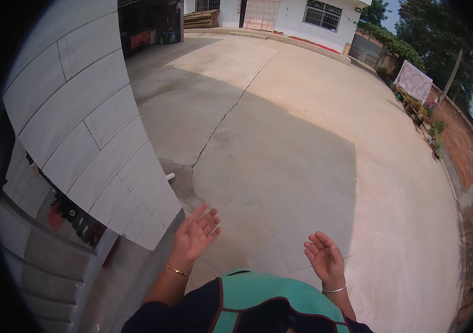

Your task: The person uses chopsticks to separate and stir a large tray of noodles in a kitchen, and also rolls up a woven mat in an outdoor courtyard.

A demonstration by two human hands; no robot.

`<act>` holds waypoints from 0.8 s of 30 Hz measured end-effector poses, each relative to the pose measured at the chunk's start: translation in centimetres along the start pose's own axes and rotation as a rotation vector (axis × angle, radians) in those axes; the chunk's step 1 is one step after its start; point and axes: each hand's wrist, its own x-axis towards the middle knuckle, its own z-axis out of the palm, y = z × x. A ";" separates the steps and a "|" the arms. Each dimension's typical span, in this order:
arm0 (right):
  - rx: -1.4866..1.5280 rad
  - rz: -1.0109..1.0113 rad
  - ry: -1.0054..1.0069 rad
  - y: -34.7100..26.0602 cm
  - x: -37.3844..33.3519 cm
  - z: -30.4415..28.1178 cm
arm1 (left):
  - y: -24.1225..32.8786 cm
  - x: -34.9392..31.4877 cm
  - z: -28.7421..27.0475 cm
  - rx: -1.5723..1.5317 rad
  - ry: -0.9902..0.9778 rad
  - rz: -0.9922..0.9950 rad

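Note:
Both of my hands are raised in front of me, apart from each other, over the concrete yard [269, 183]. My left hand [195, 233] is open, palm turned up and inward, fingers slightly curled with nothing in them. It wears a ring, and a gold-coloured bracelet [177, 270] circles that wrist. My right hand [325, 258] is open too, its fingers loosely bent and its palm bare. A silver-coloured bangle [334, 289] sits on the right wrist. Below them shows the green apron [264, 288] with dark red edging over my dark clothing.
A white tiled wall [97, 122] stands close on my left, a white pipe end [170, 177] at its base. Metal rails [53, 244] run at lower left. Ahead is a white house [292, 14] with stacked wood [201, 20]. A brick wall [466, 150] and plants [436, 130] line the right.

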 end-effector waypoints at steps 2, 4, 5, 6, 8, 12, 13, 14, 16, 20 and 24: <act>0.014 -0.020 0.036 0.1 5.4 -2.0 | 0.8 7.5 0.5 0.016 -0.057 -0.083; 0.028 -0.024 0.096 0.3 11.1 -4.6 | 1.5 14.8 0.1 0.019 -0.110 -0.129; 0.027 -0.011 0.115 0.2 13.6 -6.2 | 1.5 18.0 -0.6 0.004 -0.120 -0.132; 0.027 0.005 0.131 0.1 16.2 -7.8 | 1.6 20.7 -1.4 -0.011 -0.126 -0.131; 0.029 0.030 0.122 0.0 23.2 -10.5 | 2.8 25.8 -3.6 -0.008 -0.054 -0.100; -0.007 0.074 0.033 -2.6 40.1 -12.9 | 7.2 35.0 -7.2 -0.014 0.166 0.050; -0.014 0.090 0.011 -3.5 44.4 -13.1 | 8.5 36.8 -7.5 -0.018 0.203 0.098; -0.023 0.119 -0.057 -4.0 48.8 -13.6 | 10.3 38.9 -7.5 -0.003 0.197 0.153; -0.034 0.194 -0.185 -4.2 57.4 -13.2 | 12.5 43.7 -8.0 -0.015 0.163 0.237; -0.018 0.344 -0.367 -1.9 73.8 -13.5 | 16.5 50.0 -13.4 -0.086 0.314 0.460; 0.085 0.386 -0.341 0.6 87.2 -16.8 | 21.4 59.8 -20.5 -0.096 0.362 0.526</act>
